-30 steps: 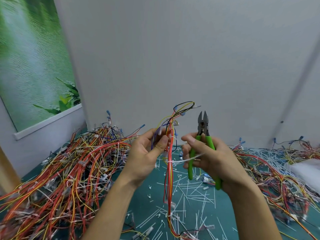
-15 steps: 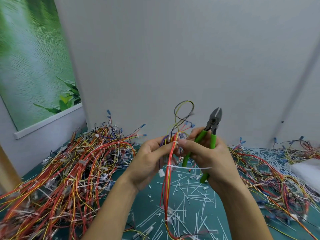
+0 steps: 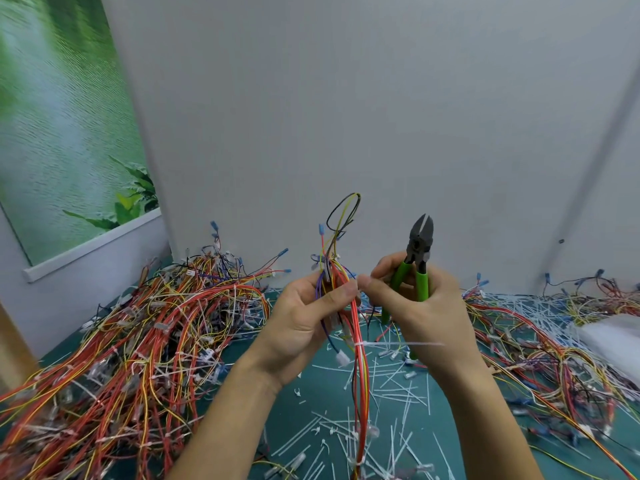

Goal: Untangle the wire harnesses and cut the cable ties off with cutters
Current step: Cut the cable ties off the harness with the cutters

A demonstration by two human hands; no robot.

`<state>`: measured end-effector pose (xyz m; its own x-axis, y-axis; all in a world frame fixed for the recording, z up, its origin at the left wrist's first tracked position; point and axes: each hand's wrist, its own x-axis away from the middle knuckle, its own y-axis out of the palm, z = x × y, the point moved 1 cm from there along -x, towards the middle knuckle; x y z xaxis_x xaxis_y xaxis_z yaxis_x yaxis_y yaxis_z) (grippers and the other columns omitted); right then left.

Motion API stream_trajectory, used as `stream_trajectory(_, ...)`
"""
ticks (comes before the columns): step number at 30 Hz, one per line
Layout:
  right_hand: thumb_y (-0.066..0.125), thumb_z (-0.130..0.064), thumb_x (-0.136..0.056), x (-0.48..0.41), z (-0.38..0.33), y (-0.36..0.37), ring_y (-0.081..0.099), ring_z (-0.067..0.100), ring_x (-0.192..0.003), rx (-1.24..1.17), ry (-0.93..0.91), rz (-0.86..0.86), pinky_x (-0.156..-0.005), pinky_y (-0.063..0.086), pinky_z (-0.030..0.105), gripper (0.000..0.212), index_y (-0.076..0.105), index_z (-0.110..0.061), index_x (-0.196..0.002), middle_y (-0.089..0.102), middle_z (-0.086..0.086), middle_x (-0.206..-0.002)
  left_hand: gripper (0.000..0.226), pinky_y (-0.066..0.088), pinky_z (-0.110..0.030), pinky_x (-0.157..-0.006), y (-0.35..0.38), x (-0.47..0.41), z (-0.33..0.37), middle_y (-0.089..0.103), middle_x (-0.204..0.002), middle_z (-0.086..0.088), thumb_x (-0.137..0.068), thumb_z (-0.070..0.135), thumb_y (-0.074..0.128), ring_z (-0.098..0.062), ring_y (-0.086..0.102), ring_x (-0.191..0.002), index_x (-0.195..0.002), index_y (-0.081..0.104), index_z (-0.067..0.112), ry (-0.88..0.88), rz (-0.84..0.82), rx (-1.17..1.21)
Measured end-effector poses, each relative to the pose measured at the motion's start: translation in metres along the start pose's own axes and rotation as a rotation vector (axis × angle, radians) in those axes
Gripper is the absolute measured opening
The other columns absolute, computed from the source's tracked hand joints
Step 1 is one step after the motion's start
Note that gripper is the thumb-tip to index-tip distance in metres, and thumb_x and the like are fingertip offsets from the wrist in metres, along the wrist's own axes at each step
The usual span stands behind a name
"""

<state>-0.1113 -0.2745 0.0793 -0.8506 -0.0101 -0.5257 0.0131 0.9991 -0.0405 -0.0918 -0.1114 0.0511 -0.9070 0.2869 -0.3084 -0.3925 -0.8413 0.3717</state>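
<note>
The wire harness (image 3: 360, 375) is dangling limp and light at centre frame, left hand (image 3: 301, 327) pinching its top, likely best held beside the cable tie (image 3: 359, 344), right hand (image 3: 426, 313) gripping the cutters (image 3: 420, 251).

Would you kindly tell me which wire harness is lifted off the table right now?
The harness the left hand grips, its red wires hanging down; all the others lie in tangled piles on the table.

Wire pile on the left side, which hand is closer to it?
Left. The left hand holds a harness just right of the pile; the right hand, gripping the cutters, is farther right, beyond it.
</note>
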Motion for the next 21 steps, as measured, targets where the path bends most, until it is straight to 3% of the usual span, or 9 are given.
stream_trajectory(5,0.081,-0.023,-0.086,0.0,0.003,-0.003,0.071,0.027,-0.073,0.118,-0.04,0.014,-0.071,0.061,0.039,0.01,0.071,-0.024,-0.083,0.073,0.001,-0.076,0.035,0.054,-0.032,-0.077,-0.002,0.001,0.002,0.061,-0.095,-0.019,-0.079,0.031,0.077,-0.022,0.059,-0.087,-0.101,0.07,0.005,0.061,0.043,-0.1)
stream_trajectory(12,0.084,-0.02,-0.084,-0.001,0.006,-0.002,0.075,0.025,-0.072,0.065,-0.003,0.082,-0.074,0.064,0.036,0.011,0.073,-0.024,-0.084,0.075,0.005,-0.077,0.007,0.055,-0.025,-0.076,-0.004,0.001,-0.001,0.067,-0.087,-0.008,-0.087,0.023,0.072,-0.018,0.062,-0.084,-0.091,0.072,0.017,0.099,0.048,-0.175)
stream_trajectory(17,0.082,-0.009,-0.084,-0.001,0.007,0.003,0.072,0.029,-0.074,-0.027,0.027,0.132,-0.072,0.062,0.032,0.017,0.07,-0.021,-0.08,0.071,0.012,-0.077,0.022,0.057,-0.027,-0.079,-0.001,0.0,-0.003,0.066,-0.089,-0.01,-0.082,0.026,0.076,-0.018,0.062,-0.086,-0.096,0.071,0.01,0.079,0.042,-0.09)
stream_trajectory(21,0.08,-0.003,-0.084,-0.001,0.006,0.007,0.067,0.019,-0.071,-0.122,0.058,0.158,-0.07,0.061,0.027,0.017,0.066,-0.013,-0.085,0.066,0.014,-0.075,0.019,0.059,-0.029,-0.074,0.003,0.0,-0.003,0.068,-0.085,-0.008,-0.078,0.026,0.078,-0.017,0.064,-0.08,-0.091,0.074,0.012,0.067,0.017,-0.01)
